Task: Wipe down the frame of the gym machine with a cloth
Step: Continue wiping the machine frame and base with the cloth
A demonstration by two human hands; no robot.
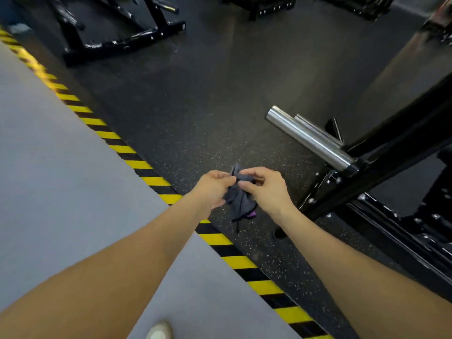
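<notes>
A small dark grey cloth [238, 200] with a purple edge hangs bunched between my two hands above the speckled black floor. My left hand [214, 188] pinches its upper left part with fingertips. My right hand [265, 188] grips the top right of the cloth, fingers curled round it. The gym machine's black frame [381, 172] rises diagonally at the right, just beyond my right hand, with a chrome weight peg [308, 138] sticking out toward the left. Neither hand nor the cloth touches the frame.
A yellow and black hazard stripe [137, 165] runs diagonally, dividing a grey floor area [61, 179] on the left from the black rubber floor [195, 106]. Another black machine [117, 33] stands far left. The frame's bolted base rails [403, 238] lie low at right. A shoe tip [160, 330] shows at the bottom.
</notes>
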